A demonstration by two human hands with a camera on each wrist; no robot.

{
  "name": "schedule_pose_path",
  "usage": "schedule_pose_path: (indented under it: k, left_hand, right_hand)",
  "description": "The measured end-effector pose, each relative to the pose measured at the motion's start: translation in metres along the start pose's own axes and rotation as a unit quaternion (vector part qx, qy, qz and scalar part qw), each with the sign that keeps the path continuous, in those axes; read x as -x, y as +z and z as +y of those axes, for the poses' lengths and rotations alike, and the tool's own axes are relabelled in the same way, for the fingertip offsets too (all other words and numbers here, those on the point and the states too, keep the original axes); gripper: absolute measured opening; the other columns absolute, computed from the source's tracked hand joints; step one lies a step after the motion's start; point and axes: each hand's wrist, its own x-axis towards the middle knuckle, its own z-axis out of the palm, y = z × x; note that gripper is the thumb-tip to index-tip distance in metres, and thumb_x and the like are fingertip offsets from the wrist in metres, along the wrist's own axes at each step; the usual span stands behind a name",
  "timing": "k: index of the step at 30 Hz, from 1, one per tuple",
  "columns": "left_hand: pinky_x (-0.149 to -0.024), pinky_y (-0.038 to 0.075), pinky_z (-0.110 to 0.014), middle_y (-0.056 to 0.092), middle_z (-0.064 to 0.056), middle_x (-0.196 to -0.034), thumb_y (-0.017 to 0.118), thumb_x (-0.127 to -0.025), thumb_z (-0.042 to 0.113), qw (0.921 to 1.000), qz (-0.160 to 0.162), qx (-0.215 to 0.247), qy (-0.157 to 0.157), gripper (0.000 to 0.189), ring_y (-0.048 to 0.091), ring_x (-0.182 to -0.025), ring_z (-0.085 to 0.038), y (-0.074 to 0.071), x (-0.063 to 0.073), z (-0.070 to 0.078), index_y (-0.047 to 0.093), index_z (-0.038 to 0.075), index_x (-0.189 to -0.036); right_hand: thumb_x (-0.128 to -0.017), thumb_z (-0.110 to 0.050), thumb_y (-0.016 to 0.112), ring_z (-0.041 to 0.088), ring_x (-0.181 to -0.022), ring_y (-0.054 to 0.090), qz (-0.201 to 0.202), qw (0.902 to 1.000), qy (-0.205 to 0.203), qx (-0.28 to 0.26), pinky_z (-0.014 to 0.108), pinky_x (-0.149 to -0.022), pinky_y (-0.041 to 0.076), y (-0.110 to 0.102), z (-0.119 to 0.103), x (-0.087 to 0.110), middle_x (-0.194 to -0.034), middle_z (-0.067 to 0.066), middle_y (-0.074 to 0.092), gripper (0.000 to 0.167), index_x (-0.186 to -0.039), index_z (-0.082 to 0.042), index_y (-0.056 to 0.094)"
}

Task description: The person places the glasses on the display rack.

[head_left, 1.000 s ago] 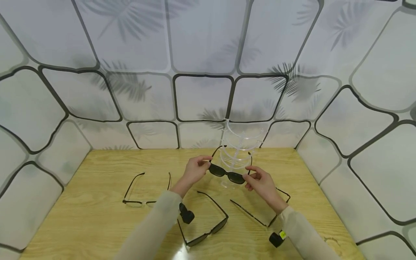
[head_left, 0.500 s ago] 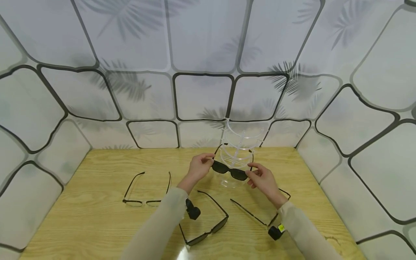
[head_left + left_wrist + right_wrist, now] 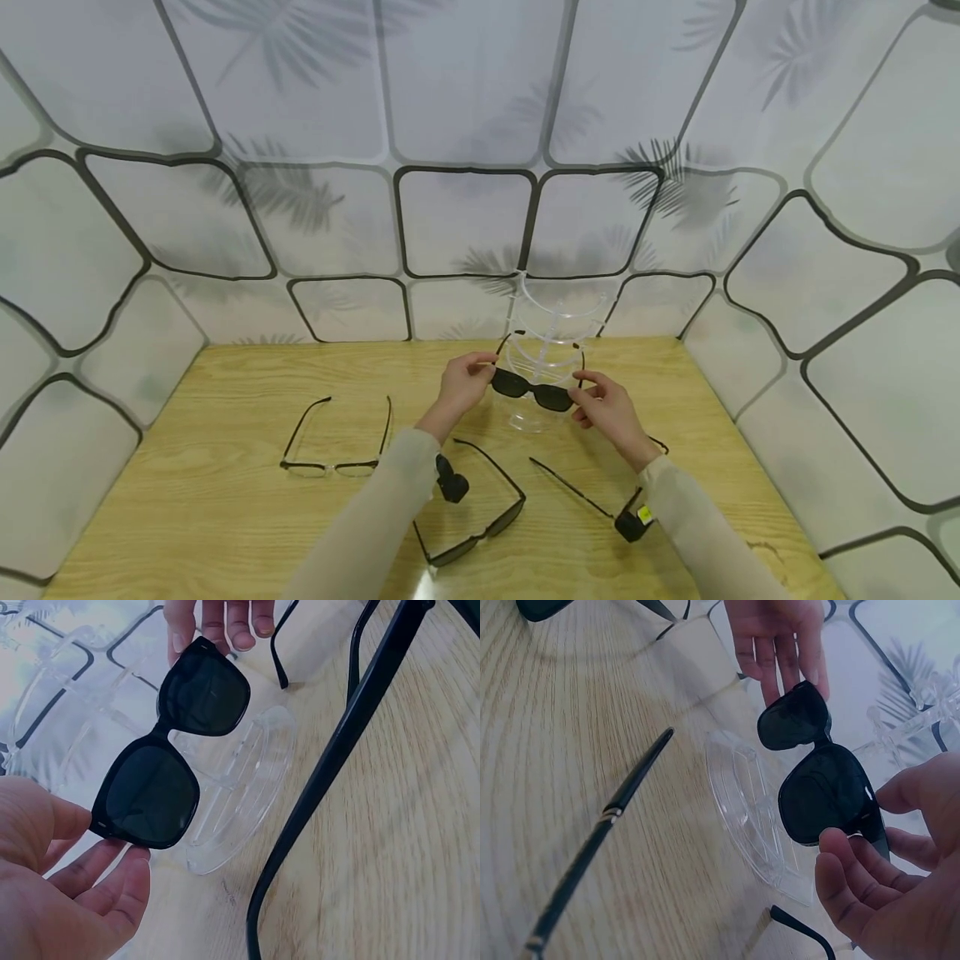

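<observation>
Patterned cloth (image 3: 465, 218) rises behind a wooden table (image 3: 187, 517) bearing a clear rack (image 3: 555, 338). The left hand (image 3: 463, 383) and right hand (image 3: 607, 408) pinch opposite ends of the sunglasses (image 3: 551, 397) in front of the rack, temples pointing toward it; contact is hard to tell. Eyeglasses (image 3: 356, 465) lie left of the rack, tinted glasses (image 3: 453, 552) before it, a partly hidden pair (image 3: 572, 488) front-right.

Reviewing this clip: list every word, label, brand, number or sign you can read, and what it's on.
No readable text on anything in view.
Yellow-green patch on the black right-wrist camera: any writing is too small to read.
Pale marks on the front corners of the held sunglasses: no legible letters.
</observation>
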Motion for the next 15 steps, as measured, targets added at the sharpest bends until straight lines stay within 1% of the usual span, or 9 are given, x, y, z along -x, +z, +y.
schedule_pose_path:
  k: [2, 5, 11, 15]
  left_hand:
    - [-0.074, 0.053, -0.029, 0.073, -0.017, -0.127, 0.062, -0.106, 0.012, 1.0, 0.003, -0.003, 0.003, 0.029, 0.072, -0.111, -0.033, 0.0007, -0.0003, -0.0005, 0.074, 0.006, -0.131]
    - [-0.076, 0.055, -0.03, 0.074, -0.017, -0.126, 0.062, -0.105, 0.01, 0.9999, 0.007, -0.006, 0.007, 0.028, 0.072, -0.111, -0.033, 0.0018, -0.0014, -0.0014, 0.074, 0.005, -0.13]
    - [-0.075, 0.054, -0.029, 0.074, -0.017, -0.126, 0.062, -0.105, 0.01, 0.9999, 0.008, -0.012, 0.003, 0.028, 0.072, -0.111, -0.033, 0.0044, -0.0044, -0.0035, 0.074, 0.006, -0.13]
    - [-0.077, 0.056, -0.031, 0.075, -0.017, -0.125, 0.063, -0.104, 0.009, 0.9996, 0.017, -0.022, 0.007, 0.027, 0.071, -0.112, -0.032, 0.0054, -0.0057, -0.0042, 0.075, 0.006, -0.128]
  right_hand:
    - [-0.106, -0.021, 0.063, 0.026, -0.08, 0.075, 0.0, 1.0, 0.002, 0.0, 0.03, -0.067, 0.062, 0.0002, 0.0008, -0.0014, -0.112, 0.025, 0.07, 0.049, -0.149, -0.001, 0.054]
    - [-0.106, -0.021, 0.063, 0.025, -0.079, 0.074, -0.001, 1.0, 0.003, -0.002, 0.03, -0.067, 0.061, 0.0004, 0.0022, -0.0035, -0.112, 0.026, 0.07, 0.049, -0.15, -0.001, 0.053]
    - [-0.107, -0.02, 0.062, 0.024, -0.077, 0.074, -0.003, 1.0, 0.007, 0.0, 0.032, -0.067, 0.061, 0.0004, 0.0031, -0.0052, -0.112, 0.027, 0.07, 0.049, -0.151, 0.0, 0.052]
    - [-0.107, -0.021, 0.062, 0.023, -0.078, 0.074, -0.005, 1.0, 0.005, -0.002, 0.032, -0.068, 0.062, 0.0, 0.0043, -0.0058, -0.112, 0.026, 0.07, 0.05, -0.151, -0.001, 0.052]
